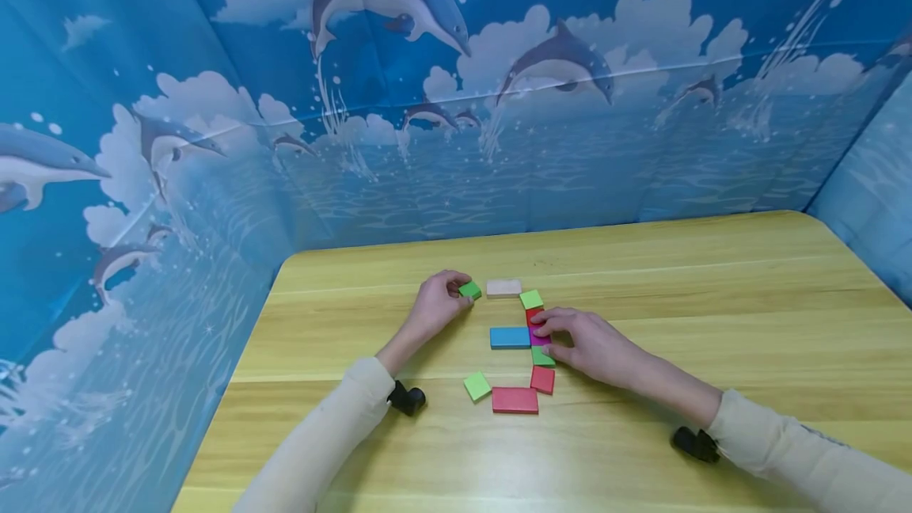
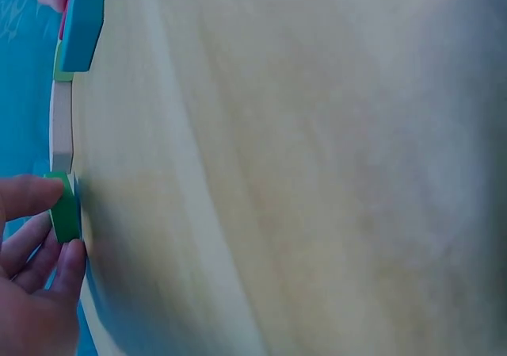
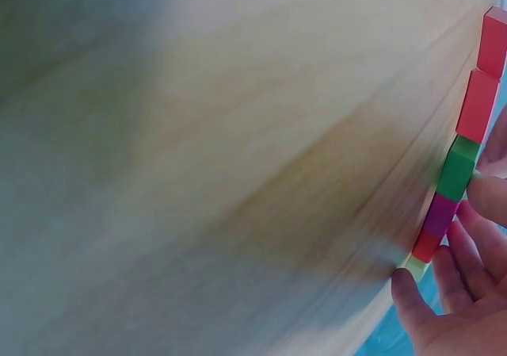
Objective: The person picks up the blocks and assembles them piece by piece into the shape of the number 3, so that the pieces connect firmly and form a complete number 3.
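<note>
My left hand (image 1: 436, 307) pinches a small green block (image 1: 470, 290) between thumb and fingers, just left of a pale white block (image 1: 503, 288). On the right, my right hand (image 1: 594, 343) reaches over a column of blocks with spread fingers touching it. That column runs from a light green block (image 1: 531, 299) through a small red block (image 1: 533, 313), a magenta block (image 1: 536, 341) and a green block (image 1: 543, 358) to a red square block (image 1: 543, 381). Fingertips partly cover the red, magenta and green ones. A blue rectangular block (image 1: 510, 338) meets the magenta block from the left.
Below lie a red rectangular block (image 1: 515, 400) and a tilted light green block (image 1: 477, 386) at its left. All rest on a wooden table (image 1: 712, 283). A dolphin-printed curtain (image 1: 556, 149) hangs behind the table and along its sides.
</note>
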Demonstrator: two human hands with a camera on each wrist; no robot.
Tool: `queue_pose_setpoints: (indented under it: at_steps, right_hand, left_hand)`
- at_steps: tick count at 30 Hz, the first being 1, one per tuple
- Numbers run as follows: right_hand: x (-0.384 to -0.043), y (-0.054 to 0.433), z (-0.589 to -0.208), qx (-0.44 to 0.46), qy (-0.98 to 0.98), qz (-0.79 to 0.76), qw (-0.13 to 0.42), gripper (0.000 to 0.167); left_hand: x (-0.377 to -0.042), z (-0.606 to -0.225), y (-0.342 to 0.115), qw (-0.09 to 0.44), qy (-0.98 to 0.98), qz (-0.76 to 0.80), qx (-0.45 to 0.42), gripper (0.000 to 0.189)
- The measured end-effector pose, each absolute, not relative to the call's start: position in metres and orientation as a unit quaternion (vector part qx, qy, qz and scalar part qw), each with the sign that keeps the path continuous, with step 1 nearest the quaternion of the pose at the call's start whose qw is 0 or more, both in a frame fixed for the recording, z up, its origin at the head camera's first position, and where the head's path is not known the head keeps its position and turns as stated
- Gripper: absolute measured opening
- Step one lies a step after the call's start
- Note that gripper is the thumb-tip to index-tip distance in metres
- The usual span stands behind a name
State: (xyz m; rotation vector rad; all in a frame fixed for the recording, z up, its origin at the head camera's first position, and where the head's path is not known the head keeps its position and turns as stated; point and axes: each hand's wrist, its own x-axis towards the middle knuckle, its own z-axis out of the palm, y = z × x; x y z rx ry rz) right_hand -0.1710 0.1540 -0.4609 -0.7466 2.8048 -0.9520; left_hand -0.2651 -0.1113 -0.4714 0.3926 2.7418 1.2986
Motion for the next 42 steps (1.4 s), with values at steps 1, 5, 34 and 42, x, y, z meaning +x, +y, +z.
queue_pose_setpoints:
  at_steps: [1,5,34,42]
  right_hand:
    - [-0.171,0.154,-0.461,-0.244,0.918,-0.311,0.043,0.028]
    - [-0.171,0.155,-0.461,-0.244,0.917,-0.312,0.040,0.028]
    - [-0.175,0.155,-0.455,-0.279,0.924,-0.262,0.026,0.028]
    - [-0.178,0.151,-0.447,-0.277,0.932,-0.232,0.036,0.030]
  left_hand:
    - [-0.264,-0.472,-0.111,0.040,0.896,0.423,0.129,0.035]
    - [-0.263,-0.472,-0.110,0.030,0.896,0.421,0.136,0.035]
    - [-0.258,-0.473,-0.107,0.023,0.901,0.403,0.159,0.039]
    - [-0.257,-0.474,-0.107,0.026,0.895,0.417,0.156,0.040]
